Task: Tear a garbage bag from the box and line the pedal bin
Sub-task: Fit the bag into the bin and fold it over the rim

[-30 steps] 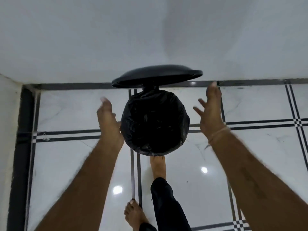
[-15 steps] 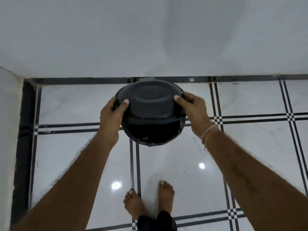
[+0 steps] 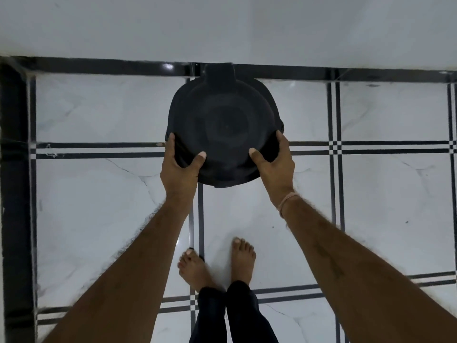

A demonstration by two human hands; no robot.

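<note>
The black round pedal bin [image 3: 223, 125] stands on the floor against the wall, seen from straight above, its lid down flat. My left hand [image 3: 180, 167] grips the bin's near left rim, thumb lying on the lid. My right hand [image 3: 273, 163] grips the near right rim the same way, thumb on the lid. A fold of black garbage bag [image 3: 270, 149] shows at the rim under my right fingers. The bin's inside is hidden by the lid. No bag box is in view.
White marble floor [image 3: 99, 206] with black inlay lines. A white wall [image 3: 222, 26] runs along the back with a black skirting strip. A black border runs down the left edge. My bare feet [image 3: 217, 261] stand just in front of the bin.
The lid was up with my foot on the pedal and the bag-lined opening showing. The lid came down, my foot stepped back, and both hands moved in to hold the bin's rim.
</note>
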